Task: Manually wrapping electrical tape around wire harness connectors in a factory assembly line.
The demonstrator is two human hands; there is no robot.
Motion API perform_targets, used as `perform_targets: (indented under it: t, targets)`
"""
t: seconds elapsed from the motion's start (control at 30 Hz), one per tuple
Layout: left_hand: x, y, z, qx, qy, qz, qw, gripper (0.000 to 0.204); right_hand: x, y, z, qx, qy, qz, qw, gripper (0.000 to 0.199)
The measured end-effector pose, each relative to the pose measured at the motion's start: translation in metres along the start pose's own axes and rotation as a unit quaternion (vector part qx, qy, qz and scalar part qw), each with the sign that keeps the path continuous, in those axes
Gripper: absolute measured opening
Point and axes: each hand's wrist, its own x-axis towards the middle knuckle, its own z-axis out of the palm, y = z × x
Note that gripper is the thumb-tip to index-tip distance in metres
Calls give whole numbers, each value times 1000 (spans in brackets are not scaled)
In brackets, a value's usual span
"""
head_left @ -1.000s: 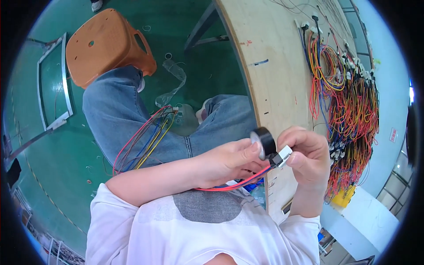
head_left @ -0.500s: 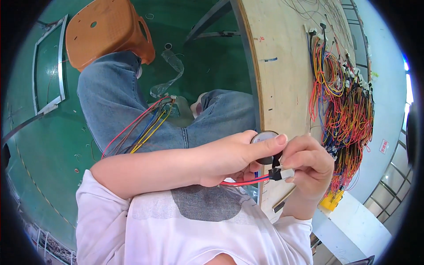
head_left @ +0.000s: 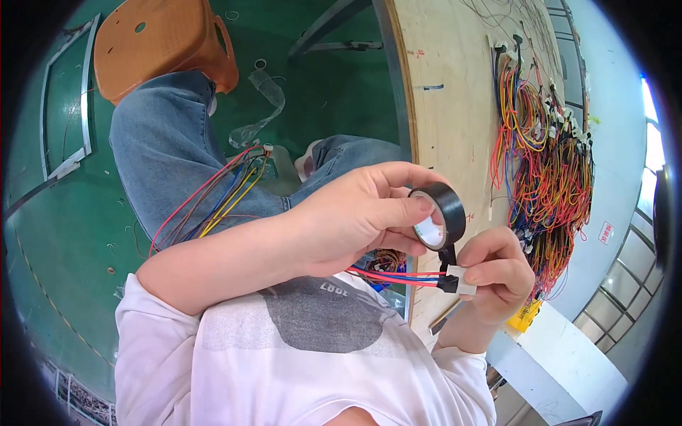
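A roll of black electrical tape (head_left: 455,211) is gripped between the thumb and fingers of my left hand (head_left: 380,209), its pale core facing the thumb. From the roll a short strip of tape runs down to a white connector (head_left: 466,282), where black tape wraps the wires. My right hand (head_left: 503,275) pinches this connector between thumb and fingertips. Red and blue wires (head_left: 401,277) run from it leftward behind my left forearm. Across my thigh lie red, blue, yellow and dark wires (head_left: 227,195), ending in another white connector (head_left: 268,150).
A wooden table (head_left: 455,128) stands at the right, with a large heap of coloured wire harnesses (head_left: 543,177) along its far side. An orange stool (head_left: 153,46) is at the upper left. Clear plastic film (head_left: 268,106) lies on the green floor (head_left: 64,234).
My left hand has risen slightly and turned the tape roll, so its black outer side now shows. The tape strip stretches to the connector, which my right hand still pinches.
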Motion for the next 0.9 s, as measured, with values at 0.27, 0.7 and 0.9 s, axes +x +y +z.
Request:
perform_targets:
  t: [0.27, 0.7, 0.9]
  targets:
    - [-2, 3, 6, 15, -35, 18, 999, 30, 0, -8, 6, -11, -8, 6, 1000, 27]
    - [-16, 4, 19, 154, -94, 6, 984, 60, -2, -8, 9, -76, 5, -13, 997, 29]
    - [-15, 11, 22, 128, -15, 2, 992, 46, -1, -2, 12, -58, -14, -36, 998, 27]
